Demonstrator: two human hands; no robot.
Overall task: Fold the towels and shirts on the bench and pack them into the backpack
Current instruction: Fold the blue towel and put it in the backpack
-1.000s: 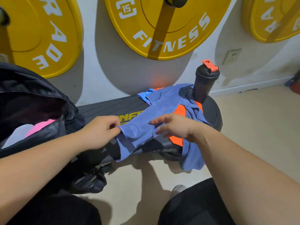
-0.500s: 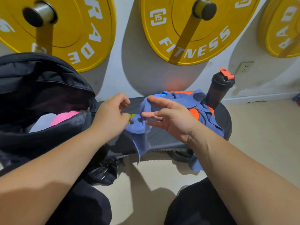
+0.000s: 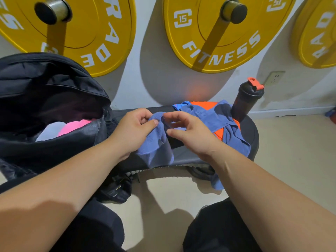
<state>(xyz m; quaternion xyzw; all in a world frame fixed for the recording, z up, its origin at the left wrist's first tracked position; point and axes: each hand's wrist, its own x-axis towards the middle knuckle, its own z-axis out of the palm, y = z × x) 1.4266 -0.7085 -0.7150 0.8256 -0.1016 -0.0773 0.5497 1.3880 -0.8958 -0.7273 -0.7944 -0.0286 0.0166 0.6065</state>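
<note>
Head camera: the blue towel (image 3: 156,140) is bunched between the two hands, its near end hanging over the front edge of the black bench (image 3: 181,155). The rest trails right across an orange shirt (image 3: 219,132) toward the shaker bottle (image 3: 247,100). The left hand (image 3: 134,130) pinches the gathered corner between thumb and fingers. The right hand (image 3: 189,131) curls at the cloth just beside it; I cannot tell whether it grips. A second ago the hands were apart with the towel stretched flatter; they have since closed together. So a first fold seems to be starting, nothing finished. The open backpack (image 3: 54,99), left, already holds pink and white cloth.
</note>
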